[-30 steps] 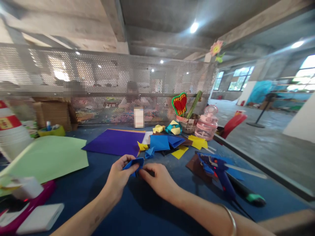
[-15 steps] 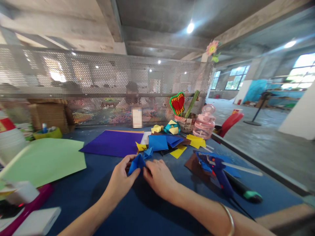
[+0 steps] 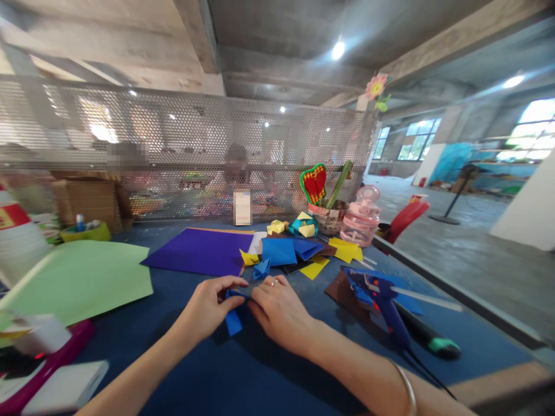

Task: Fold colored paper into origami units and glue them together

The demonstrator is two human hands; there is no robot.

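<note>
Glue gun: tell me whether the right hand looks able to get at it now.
Probably yes: between the right hand and the glue gun I see only tabletop and flat brown paper. The hand is busy at the folded blue paper, so it may have to leave that first.

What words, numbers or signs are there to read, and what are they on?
None that I can read.
Red band on the white stack at the left: marks on a yellow patch, too blurred.
Pale panel by the mesh: too blurred.
Pale patch on the basket: too small to tell if anything is written.
</note>
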